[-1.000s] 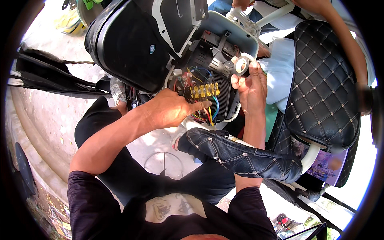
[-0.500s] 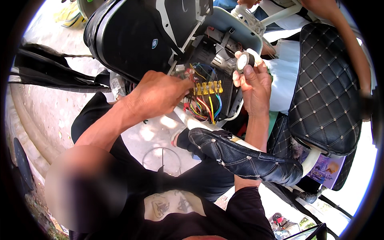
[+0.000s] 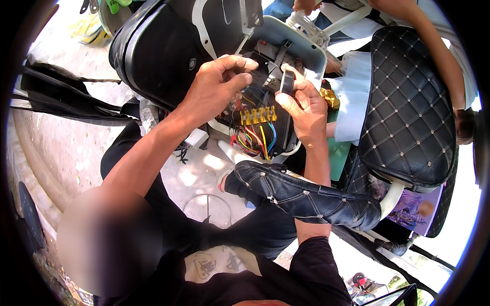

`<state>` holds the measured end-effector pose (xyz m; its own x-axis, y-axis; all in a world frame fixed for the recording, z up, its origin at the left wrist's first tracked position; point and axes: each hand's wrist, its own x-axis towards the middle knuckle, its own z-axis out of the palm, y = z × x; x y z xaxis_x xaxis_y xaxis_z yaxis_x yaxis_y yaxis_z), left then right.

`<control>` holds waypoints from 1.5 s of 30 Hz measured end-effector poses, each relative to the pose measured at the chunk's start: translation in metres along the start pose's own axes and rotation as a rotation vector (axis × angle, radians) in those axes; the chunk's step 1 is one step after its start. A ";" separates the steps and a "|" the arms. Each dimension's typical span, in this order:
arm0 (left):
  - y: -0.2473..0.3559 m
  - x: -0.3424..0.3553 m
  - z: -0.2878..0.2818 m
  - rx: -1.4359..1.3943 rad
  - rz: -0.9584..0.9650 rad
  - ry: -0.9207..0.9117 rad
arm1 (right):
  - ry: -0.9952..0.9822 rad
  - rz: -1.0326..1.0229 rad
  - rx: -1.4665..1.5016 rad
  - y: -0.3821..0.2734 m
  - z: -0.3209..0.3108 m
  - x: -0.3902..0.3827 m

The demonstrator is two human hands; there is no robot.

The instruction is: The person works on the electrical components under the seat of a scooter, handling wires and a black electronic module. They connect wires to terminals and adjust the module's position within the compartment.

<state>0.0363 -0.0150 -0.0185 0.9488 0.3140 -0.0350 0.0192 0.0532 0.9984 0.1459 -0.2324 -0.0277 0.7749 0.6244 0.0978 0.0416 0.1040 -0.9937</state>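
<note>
A person's right hand (image 3: 308, 104) grips a roll of black tape (image 3: 289, 81) above an open grey compartment (image 3: 319, 53), while the left hand (image 3: 215, 85) hangs opposite, thumb and forefinger slightly parted, with nothing visible between them. Below the hands, coloured wires (image 3: 271, 133) in yellow, blue and red meet a yellow terminal block (image 3: 258, 116) beside a dark finned unit (image 3: 287, 120), so the joining at the block looks largely made. What appears left is the covering and tidying: the block sits bare, the wires loop loosely beneath it, no tape can be made out on them, and the compartment lies exposed with a black padded lid (image 3: 153, 58) tipped up at its left. Whether every wire is fixed cannot be told at this scale. The scene is outdoors, on sunlit pale ground (image 3: 191, 176) dappled with shade. A white box (image 3: 197, 138) shows just below the left forearm; a white tube (image 3: 232, 152) and a quilted black armrest (image 3: 311, 198) cross in front of the compartment, and a quilted black backrest (image 3: 408, 104) rises at right. Behind it, another person's arm (image 3: 443, 66) reaches down; a yellow bundle (image 3: 87, 29) lies at upper left.
</note>
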 end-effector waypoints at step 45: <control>-0.009 0.008 0.017 -0.392 -0.132 -0.143 | -0.048 -0.039 -0.160 0.004 0.008 -0.003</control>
<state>0.0488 -0.0291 -0.0266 0.9808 0.1478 -0.1273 0.0483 0.4483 0.8926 0.1385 -0.2275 -0.0313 0.7398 0.6591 0.1353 0.1740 0.0069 -0.9847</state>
